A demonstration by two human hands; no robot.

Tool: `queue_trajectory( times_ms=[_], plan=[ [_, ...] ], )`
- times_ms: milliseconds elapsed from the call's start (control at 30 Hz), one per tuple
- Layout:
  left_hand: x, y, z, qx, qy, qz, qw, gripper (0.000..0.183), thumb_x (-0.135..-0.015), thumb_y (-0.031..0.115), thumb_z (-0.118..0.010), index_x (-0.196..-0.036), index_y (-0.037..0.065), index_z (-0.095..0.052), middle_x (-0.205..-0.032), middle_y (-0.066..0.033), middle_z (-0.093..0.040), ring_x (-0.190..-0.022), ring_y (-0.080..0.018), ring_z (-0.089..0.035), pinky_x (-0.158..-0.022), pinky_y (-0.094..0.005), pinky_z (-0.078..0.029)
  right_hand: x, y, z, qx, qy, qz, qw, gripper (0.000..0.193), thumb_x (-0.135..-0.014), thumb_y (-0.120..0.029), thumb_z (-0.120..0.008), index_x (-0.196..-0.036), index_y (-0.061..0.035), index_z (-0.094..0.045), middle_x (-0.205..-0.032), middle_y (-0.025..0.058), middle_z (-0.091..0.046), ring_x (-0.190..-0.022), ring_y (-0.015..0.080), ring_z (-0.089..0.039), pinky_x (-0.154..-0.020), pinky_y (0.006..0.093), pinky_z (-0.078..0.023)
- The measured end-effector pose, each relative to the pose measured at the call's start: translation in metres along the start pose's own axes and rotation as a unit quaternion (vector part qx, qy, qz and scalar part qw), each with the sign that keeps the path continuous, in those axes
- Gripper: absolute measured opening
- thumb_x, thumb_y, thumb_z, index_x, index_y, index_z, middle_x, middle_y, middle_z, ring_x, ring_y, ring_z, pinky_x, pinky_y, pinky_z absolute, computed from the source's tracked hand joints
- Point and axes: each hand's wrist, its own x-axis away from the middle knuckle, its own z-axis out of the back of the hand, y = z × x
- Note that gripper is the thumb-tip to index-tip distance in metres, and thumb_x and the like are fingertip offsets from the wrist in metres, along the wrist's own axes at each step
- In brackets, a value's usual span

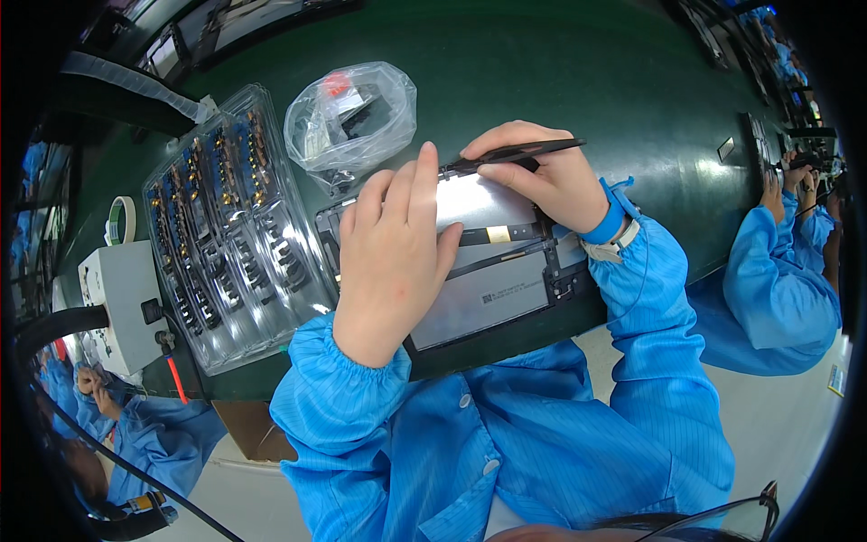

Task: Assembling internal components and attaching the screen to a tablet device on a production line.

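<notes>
On the desk (542,77), by its near edge: the device (492,294) lies flat in front of me, silver plates and black frame showing, a dark strip across it bearing a yellowish patch.
My left hand (388,244): laid palm down over the device's left part, fingers stretched toward its far edge, thumb out to the side; it clasps nothing.
My right hand (560,185): thumb and fingers pinched on the slim black tool (519,154), above the device's far edge; the tool's left end points toward my left fingers, and I cannot tell whether it touches the device.
My right wrist: a blue strap (610,226) and, just beside it, a pale-banded watch (614,247).
Tray (275,321): clear, left of the device, with rows of small parts, gold-coloured ones toward its far edge, black ones nearer me.
Bag (393,108): clear, open, beyond the device, with dark and red bits inside.
Box (122,307): pale, left of the tray, cables plugged into it.
Chip (726,149): dark, near the desk's right edge.
</notes>
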Motion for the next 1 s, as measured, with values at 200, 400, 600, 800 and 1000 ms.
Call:
queue_trajectory(
  times_ms=[200, 400, 600, 800, 1000],
  plan=[
    [0.003, -0.002, 0.000, -0.010, -0.014, -0.018, 1.000, 0.070, -0.071, 0.016, -0.068, -0.131, 0.000, -0.036, -0.121, -0.0127, -0.048, -0.110, -0.0310, -0.045, -0.088, -0.0404, -0.040, 0.002, 0.002, 0.000, -0.061, 0.014, -0.027, 0.998, 0.018, -0.081, -0.004, -0.059, -0.098, 0.0001, -0.061, -0.093, 0.0098, -0.061, -0.085, 0.0180, -0.059, -0.075, 0.0270, -0.048],
    [0.058, 0.028, 0.031, 0.028, -0.019, -0.018, 0.999, 0.058, -0.070, 0.015, -0.069, -0.123, 0.003, -0.049, -0.124, -0.0151, -0.048, -0.112, -0.0348, -0.047, -0.092, -0.0403, -0.040, 0.009, 0.012, 0.004, -0.209, 0.104, 0.010, 0.972, 0.012, -0.090, -0.007, -0.039, -0.090, -0.0019, -0.050, -0.098, 0.0122, -0.056, -0.093, 0.0164, -0.051, -0.087, 0.0291, -0.039],
    [0.115, 0.036, 0.013, 0.046, 0.087, -0.041, 0.994, 0.030, -0.063, 0.004, -0.059, -0.093, 0.006, -0.064, -0.093, -0.0056, -0.061, -0.085, -0.0223, -0.060, -0.070, -0.0320, -0.048, 0.018, -0.002, 0.010, -0.181, 0.161, 0.108, 0.964, 0.015, -0.092, -0.010, -0.041, -0.093, -0.0006, -0.052, -0.097, 0.0085, -0.057, -0.082, 0.0122, -0.052, -0.075, 0.0261, -0.043],
    [0.116, 0.023, 0.010, 0.042, 0.113, -0.070, 0.990, 0.022, -0.065, 0.006, -0.059, -0.087, 0.006, -0.061, -0.088, -0.0041, -0.059, -0.081, -0.0213, -0.059, -0.067, -0.0305, -0.049, 0.070, -0.047, 0.022, -0.116, 0.176, 0.166, 0.963, 0.009, -0.086, 0.000, -0.045, -0.092, -0.0004, -0.052, -0.086, 0.0075, -0.050, -0.076, 0.0126, -0.045, -0.070, 0.0242, -0.036],
    [0.115, 0.014, 0.014, 0.061, 0.075, -0.129, 0.987, 0.022, -0.067, 0.007, -0.060, -0.089, 0.006, -0.061, -0.085, -0.0054, -0.060, -0.078, -0.0233, -0.060, -0.064, -0.0311, -0.050, 0.127, -0.075, 0.007, -0.017, 0.186, 0.103, 0.977, 0.009, -0.077, -0.004, -0.055, -0.086, -0.0010, -0.054, -0.073, 0.0073, -0.049, -0.070, 0.0139, -0.044, -0.067, 0.0249, -0.037]
  ],
)
